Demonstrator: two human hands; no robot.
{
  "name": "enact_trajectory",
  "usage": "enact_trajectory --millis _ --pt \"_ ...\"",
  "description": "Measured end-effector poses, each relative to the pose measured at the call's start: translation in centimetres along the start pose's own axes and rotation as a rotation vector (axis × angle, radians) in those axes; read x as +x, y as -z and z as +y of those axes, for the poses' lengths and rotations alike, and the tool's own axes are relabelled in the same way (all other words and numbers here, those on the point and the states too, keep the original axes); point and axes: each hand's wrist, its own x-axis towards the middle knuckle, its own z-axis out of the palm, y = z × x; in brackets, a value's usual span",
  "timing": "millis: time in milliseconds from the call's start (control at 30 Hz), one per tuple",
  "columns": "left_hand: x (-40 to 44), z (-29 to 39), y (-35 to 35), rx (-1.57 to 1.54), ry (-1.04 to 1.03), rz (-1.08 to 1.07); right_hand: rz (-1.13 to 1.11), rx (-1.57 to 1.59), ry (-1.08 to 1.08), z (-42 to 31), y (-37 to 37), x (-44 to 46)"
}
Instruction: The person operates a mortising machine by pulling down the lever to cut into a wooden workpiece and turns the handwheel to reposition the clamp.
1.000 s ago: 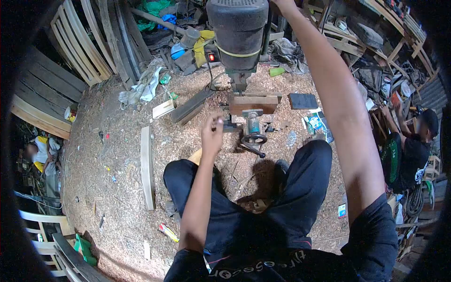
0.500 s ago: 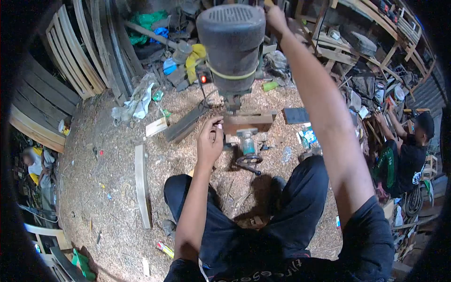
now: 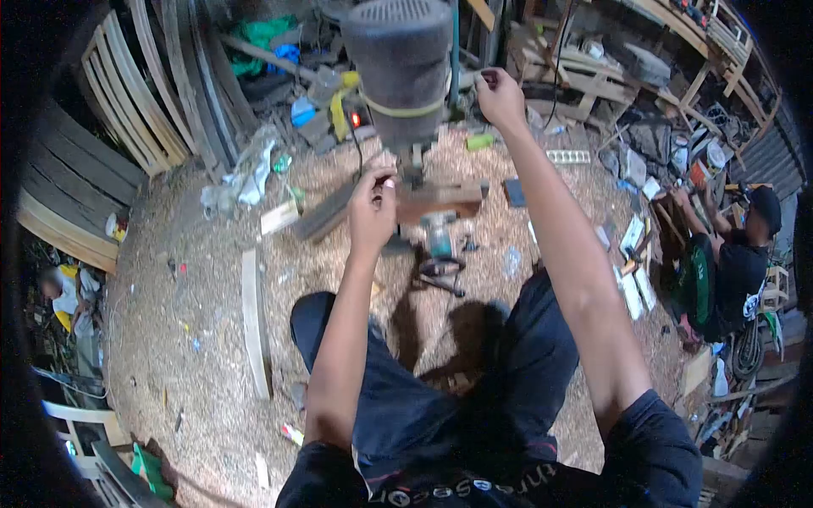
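A drill-press-like machine with a dark, vented motor housing (image 3: 396, 63) stands in front of me. Below its chuck (image 3: 415, 161), a brown wooden block (image 3: 445, 201) lies in a vise-like holder with a green part and a black handwheel (image 3: 442, 267). My left hand (image 3: 373, 210) is raised at the block's left end, its fingers curled together near the chuck. I cannot make out anything in them. My right hand (image 3: 501, 100) is right of the motor housing, fingers bent inward beside a pale bar (image 3: 467, 81); whether it grips this is unclear.
Wood shavings cover the floor (image 3: 212, 313). A curved wooden slat (image 3: 254, 322) lies at left, and dark timber (image 3: 326, 213) beside the machine. Planks (image 3: 127, 102) lean at the back left. At right, a co-worker (image 3: 732, 262) sits near piled scrap; another person (image 3: 68, 292) is far left.
My right hand has come down from the top right of the motor housing. My left hand has lifted slightly towards the chuck. The whole view has shifted a little.
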Motion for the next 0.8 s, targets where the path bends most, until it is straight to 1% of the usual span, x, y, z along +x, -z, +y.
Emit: enact_trajectory --millis 33,67,100,133,167,233,267,300,367,400,500,533,633,667,767,800 --pt "-1.7 -2.2 -0.3 0.028 0.066 -0.046 0.002 0.026 -0.018 1.4 0.8 -3.0" --pt "-3.6 -5.5 -0.8 0.070 0.066 -0.092 -0.067 0.045 -0.091 5.7 0.1 -6.4" --pt "-5.5 -8.3 -1.4 0.090 0.128 -0.135 -0.129 0.066 -0.149 9.9 -1.2 -9.4" --pt "-7.9 -10.7 -2.0 0.108 0.192 -0.181 -0.128 -0.080 -0.169 10.7 -1.0 -13.8" --pt "-9.9 -11.8 -2.3 0.127 0.257 -0.230 -0.319 0.011 -0.392 11.8 -0.9 -17.3" --pt "-12.5 -11.9 -2.9 0.242 0.229 -0.314 -0.431 -0.060 -0.504 12.9 -0.6 -24.2" --pt "-13.3 -11.8 -3.2 0.303 0.213 -0.350 -0.497 -0.096 -0.507 12.7 -0.4 -26.7" --pt "-14.1 -12.7 -3.8 0.288 0.212 -0.346 -0.566 -0.130 -0.506 12.4 -0.6 -28.6" --pt "-15.5 -14.8 -5.1 0.260 0.205 -0.337 -0.676 -0.061 -0.261 13.1 -1.8 -31.4" --pt "-15.7 -14.3 -5.3 0.232 0.209 -0.353 -0.724 -0.026 -0.135 12.9 -2.3 -32.0" --pt "-16.2 -13.6 -5.9 0.199 0.260 -0.316 -0.596 0.091 -0.256 13.3 -2.9 -34.0" --pt "-16.3 -13.7 -6.1 0.267 0.333 -0.334 -0.514 0.110 -0.361 14.0 -2.9 -34.3" --pt "-17.1 -15.9 -7.2 0.128 0.289 -0.202 -0.376 -0.117 -0.509 20.2 -4.5 -38.3" --pt "-16.9 -15.5 -7.3 0.080 0.324 -0.168 -0.473 -0.240 -0.584 21.5 -4.6 -39.5" --pt "-17.3 -15.9 -6.4 -0.055 0.728 -0.189 -0.959 -0.352 -0.625 21.9 -2.8 -40.5" --pt "-17.7 -16.4 -5.8 0.050 0.705 -0.205 -0.969 -0.344 -0.629 21.9 -2.6 -41.1"
